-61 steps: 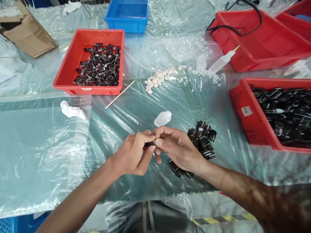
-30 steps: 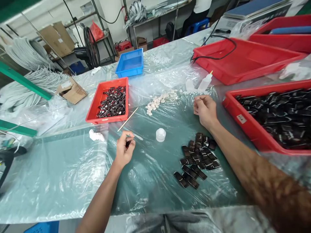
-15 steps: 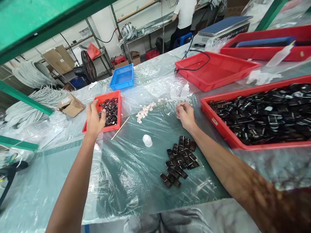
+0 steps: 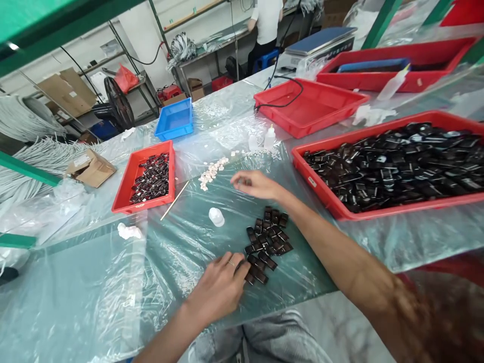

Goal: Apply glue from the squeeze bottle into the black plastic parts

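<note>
L hand (image 4: 223, 285) is now at dark pcs (image 4: 266, 239) nr table (image 4: 287, 287) front edge, not L red tray (image 4: 161, 199); it & R hand (image 4: 252, 183) half-curled, grip contents unclear.

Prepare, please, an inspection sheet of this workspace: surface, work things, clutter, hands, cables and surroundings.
Surface: table under wrinkled clear plastic.
Work things: loose black pieces heaped near the front edge; more in the left red tray and the large right red tray.
Clutter: white chips scattered, wooden stick, crumpled white wad, torn cardboard box.
Hands: left hand at the heap's edge; right hand near the white chips. Whether either grips anything cannot be told.
Cables: black cable looping over the far red tray.
Surroundings: fan and a person in a white top behind the table.
</note>
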Demonstrator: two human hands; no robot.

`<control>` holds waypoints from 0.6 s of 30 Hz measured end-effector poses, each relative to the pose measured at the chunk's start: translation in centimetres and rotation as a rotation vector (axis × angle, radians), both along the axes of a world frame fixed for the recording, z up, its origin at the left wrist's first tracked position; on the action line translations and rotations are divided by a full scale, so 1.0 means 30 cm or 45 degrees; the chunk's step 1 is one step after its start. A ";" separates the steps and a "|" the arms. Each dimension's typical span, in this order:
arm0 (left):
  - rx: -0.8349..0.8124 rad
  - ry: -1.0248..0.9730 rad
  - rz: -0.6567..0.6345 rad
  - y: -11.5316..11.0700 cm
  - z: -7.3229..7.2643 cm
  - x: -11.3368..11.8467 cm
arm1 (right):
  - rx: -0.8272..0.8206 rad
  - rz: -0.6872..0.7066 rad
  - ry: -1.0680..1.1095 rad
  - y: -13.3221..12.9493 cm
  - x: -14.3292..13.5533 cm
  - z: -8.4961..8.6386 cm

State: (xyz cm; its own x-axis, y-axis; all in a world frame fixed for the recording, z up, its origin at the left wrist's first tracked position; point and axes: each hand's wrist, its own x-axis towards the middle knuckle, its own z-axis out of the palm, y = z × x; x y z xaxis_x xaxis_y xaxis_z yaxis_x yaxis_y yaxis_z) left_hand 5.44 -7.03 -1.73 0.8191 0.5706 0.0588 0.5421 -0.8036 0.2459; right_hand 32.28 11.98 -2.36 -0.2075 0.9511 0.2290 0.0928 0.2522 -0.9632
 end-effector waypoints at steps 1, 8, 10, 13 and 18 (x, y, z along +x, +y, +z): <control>0.000 -0.002 -0.014 -0.004 -0.014 0.008 | -0.002 0.146 -0.053 -0.025 -0.012 0.020; -0.034 -0.157 0.160 -0.009 -0.065 -0.075 | 0.110 0.508 -0.165 -0.103 -0.121 0.048; -0.020 -0.267 0.314 0.004 -0.049 -0.138 | 0.163 0.471 -0.145 -0.103 -0.155 0.037; 0.025 -0.466 0.533 0.074 0.002 -0.240 | 0.238 0.382 -0.127 -0.114 -0.204 0.025; -0.046 -0.626 0.619 0.272 0.044 -0.311 | 0.289 0.250 -0.112 -0.159 -0.258 0.035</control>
